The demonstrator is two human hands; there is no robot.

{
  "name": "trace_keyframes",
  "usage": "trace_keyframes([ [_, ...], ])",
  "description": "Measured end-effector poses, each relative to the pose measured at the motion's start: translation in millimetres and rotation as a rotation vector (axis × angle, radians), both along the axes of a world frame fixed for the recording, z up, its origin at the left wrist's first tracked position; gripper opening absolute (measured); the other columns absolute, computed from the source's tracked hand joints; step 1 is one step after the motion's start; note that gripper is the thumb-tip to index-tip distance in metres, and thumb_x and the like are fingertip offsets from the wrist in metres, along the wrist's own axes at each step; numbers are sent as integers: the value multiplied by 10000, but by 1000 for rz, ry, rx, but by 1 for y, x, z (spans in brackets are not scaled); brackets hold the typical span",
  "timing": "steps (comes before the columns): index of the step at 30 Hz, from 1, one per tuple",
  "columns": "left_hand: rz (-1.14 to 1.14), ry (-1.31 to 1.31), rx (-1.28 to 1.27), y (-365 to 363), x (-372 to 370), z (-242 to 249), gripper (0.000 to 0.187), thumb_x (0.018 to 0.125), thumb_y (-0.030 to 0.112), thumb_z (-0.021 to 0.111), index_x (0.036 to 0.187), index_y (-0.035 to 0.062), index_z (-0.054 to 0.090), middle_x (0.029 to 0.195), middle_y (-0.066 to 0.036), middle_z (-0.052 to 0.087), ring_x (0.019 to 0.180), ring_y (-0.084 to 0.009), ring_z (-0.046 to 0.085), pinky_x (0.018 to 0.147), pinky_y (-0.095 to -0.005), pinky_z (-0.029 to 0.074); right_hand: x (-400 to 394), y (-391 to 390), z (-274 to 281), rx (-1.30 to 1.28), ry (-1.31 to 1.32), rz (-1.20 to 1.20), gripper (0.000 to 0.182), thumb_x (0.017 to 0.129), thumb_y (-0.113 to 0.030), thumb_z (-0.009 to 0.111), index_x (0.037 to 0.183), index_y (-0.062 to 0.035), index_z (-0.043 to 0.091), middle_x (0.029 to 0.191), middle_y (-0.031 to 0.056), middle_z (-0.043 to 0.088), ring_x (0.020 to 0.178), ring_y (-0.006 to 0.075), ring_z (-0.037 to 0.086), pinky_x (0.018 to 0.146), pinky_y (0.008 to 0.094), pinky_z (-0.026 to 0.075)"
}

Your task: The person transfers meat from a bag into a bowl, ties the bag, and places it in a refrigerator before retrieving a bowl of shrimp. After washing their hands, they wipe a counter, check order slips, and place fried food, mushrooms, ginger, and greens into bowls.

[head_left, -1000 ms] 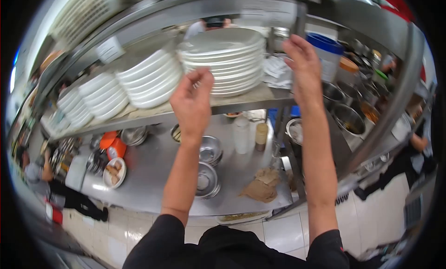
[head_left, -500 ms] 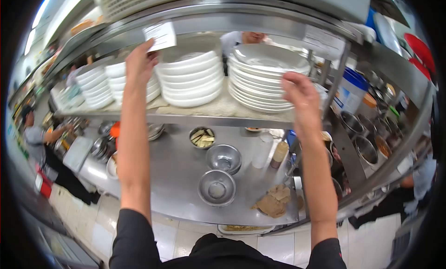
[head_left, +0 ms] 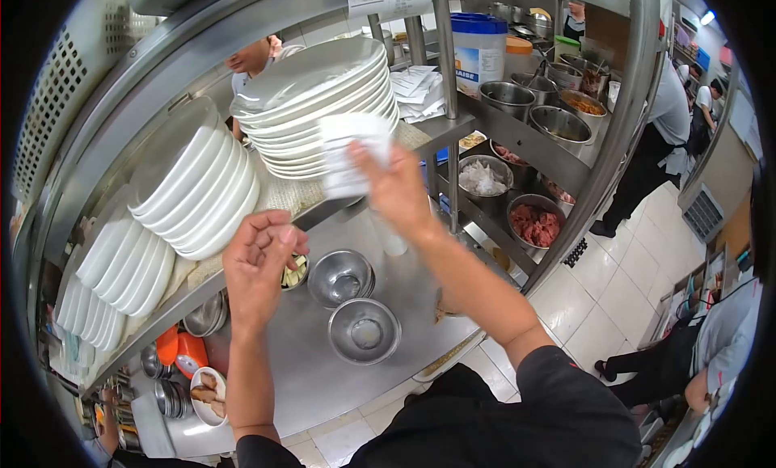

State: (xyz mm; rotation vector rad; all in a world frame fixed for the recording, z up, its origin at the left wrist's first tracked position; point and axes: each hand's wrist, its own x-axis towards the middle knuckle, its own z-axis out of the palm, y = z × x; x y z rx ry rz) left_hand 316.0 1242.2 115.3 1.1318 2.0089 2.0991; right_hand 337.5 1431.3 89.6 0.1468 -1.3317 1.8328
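My right hand [head_left: 392,185] holds a white paper slip [head_left: 347,149] in front of the stack of white plates [head_left: 299,88] on the shelf. Lower and to its left, my left hand [head_left: 260,266] is raised near the shelf edge with its fingers curled; I cannot make out anything in it. Stacked white bowls [head_left: 194,177] stand on the shelf just behind my left hand. More paper slips [head_left: 418,92] lie in a pile to the right of the plates.
Two steel bowls [head_left: 364,330] sit on the steel counter [head_left: 299,379] below. A blue-lidded tub [head_left: 477,52], steel pots [head_left: 560,124] and a pan of raw meat [head_left: 535,221] are at the right. Several people stand around, one at the lower right [head_left: 687,339].
The view has turned to the right. The paper slip that was in my left hand is now in my right hand. My left hand has come down, and my right hand has left the plate stack's edge.
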Motion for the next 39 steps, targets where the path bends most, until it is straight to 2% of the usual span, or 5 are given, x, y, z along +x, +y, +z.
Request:
trace_keyframes([
  [3, -71, 8, -118, -8, 0, -9, 160, 851, 101, 607, 944, -23, 566, 767, -62, 621, 660, -90, 575, 558, -191, 415, 5, 81, -9, 100, 22, -410, 232, 917, -176, 505, 970, 30, 597, 815, 86, 632, 736, 115, 554, 669, 278, 452],
  [5, -94, -12, -126, -8, -3, -15, 145, 853, 103, 607, 917, -24, 576, 753, -60, 620, 651, -86, 572, 553, -191, 413, 1, 122, 1, 269, 40, -724, 219, 883, -126, 505, 996, 49, 572, 860, 182, 626, 764, 298, 605, 712, 339, 452],
  [10, -52, -6, -225, 23, 5, -7, 132, 859, 108, 604, 861, -23, 594, 711, -58, 617, 624, -80, 565, 538, -192, 411, -78, 179, 36, 614, -36, -1018, 248, 866, -146, 502, 1036, 25, 561, 929, 226, 604, 883, 406, 565, 808, 417, 431],
  [22, 103, 162, -124, 50, 4, 37, 166, 873, 137, 585, 843, -26, 594, 654, -73, 614, 565, -108, 572, 516, -209, 430, -113, 195, 76, 310, -549, -641, 344, 802, -141, 499, 1098, 31, 524, 1097, 253, 565, 1051, 406, 532, 908, 439, 417],
  [39, 144, 185, -91, 80, 3, 64, 184, 866, 154, 596, 796, -17, 599, 613, -73, 597, 526, -116, 562, 485, -216, 413, -122, 201, 69, 326, -363, -621, 331, 839, -200, 488, 1041, 44, 586, 1023, 275, 589, 994, 403, 560, 861, 422, 424],
])
